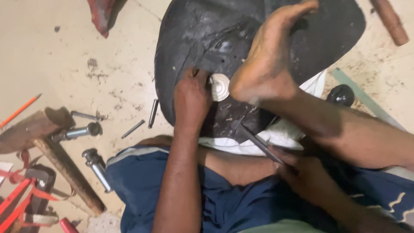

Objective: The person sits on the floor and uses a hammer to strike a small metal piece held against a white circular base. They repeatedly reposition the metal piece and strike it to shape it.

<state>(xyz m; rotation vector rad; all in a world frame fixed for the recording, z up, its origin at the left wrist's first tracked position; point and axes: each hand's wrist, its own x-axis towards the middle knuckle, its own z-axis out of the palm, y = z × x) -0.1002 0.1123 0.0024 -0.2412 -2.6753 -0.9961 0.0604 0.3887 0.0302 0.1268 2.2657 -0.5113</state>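
Note:
A large black rubber sheet point(207, 39) lies on the floor over a white piece point(280, 136) in front of me. My bare foot point(267, 60) presses down on the rubber. My left hand point(192, 97) grips the rubber beside a small white ribbed disc point(220, 86), fingers curled on the black surface. My right hand point(304, 172) is closed around a thin dark metal tool point(258, 142) whose tip points into the rubber's near edge.
Left on the sandy floor lie a wooden-handled hammer point(56, 151), two metal punches point(77, 131) point(97, 168), small steel pins point(153, 113), an orange pencil point(19, 111) and red-handled tools point(17, 198). A black knob point(341, 95) sits at right, a wooden handle point(390, 21) top right.

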